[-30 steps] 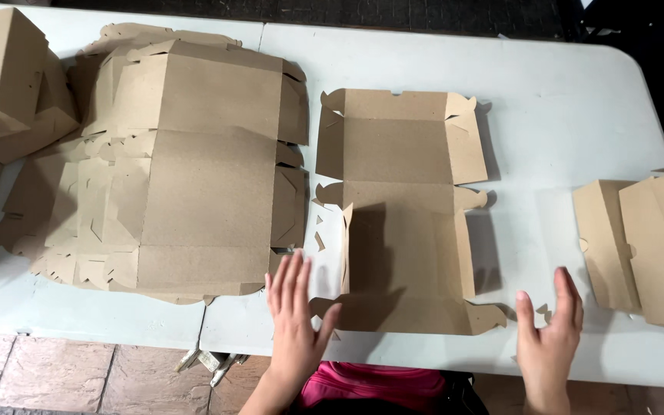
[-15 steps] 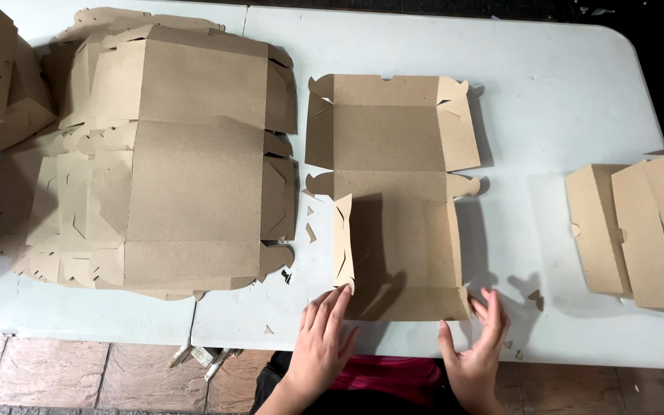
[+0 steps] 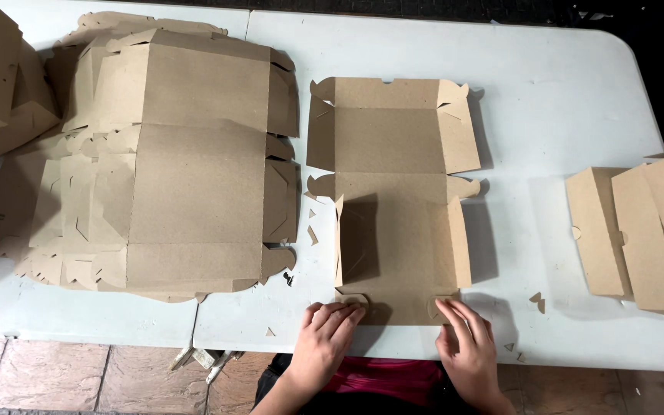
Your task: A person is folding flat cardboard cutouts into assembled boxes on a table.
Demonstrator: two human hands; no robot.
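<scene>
We press our left hand (image 3: 324, 338) and right hand (image 3: 466, 342), fingers (image 3: 345, 313) flat and close together, on the near edge of the flat brown cardboard box sheet (image 3: 393, 200) on the white surface (image 3: 562, 100). Our wrists are cut off.

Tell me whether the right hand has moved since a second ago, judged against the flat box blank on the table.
Yes. The right hand has moved inward, from off the flat box blank's right corner onto its near edge flap, close to the left hand.
</scene>
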